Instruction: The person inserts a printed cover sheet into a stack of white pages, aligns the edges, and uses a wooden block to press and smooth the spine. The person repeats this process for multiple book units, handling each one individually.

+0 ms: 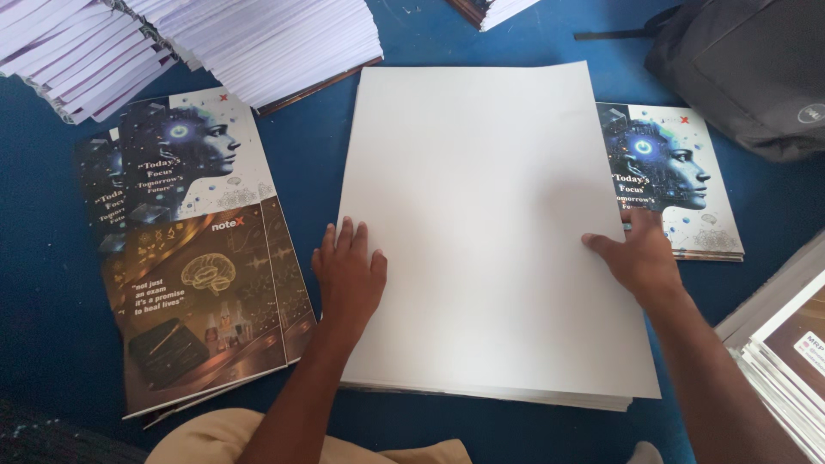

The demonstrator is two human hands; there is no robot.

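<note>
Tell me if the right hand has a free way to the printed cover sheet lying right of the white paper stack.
Probably yes: the right hand already rests beside the printed cover sheet, fingertips at its edge, nothing between.

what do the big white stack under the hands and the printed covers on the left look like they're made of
White stack: plain paper sheets, matte and unprinted; thin layered edges show along its near side. Both hands, left hand and right hand, lie flat on it. Printed covers: probably coated card or heavier paper, somewhat glossy, judging by the soft sheen on the dark artwork.
</note>
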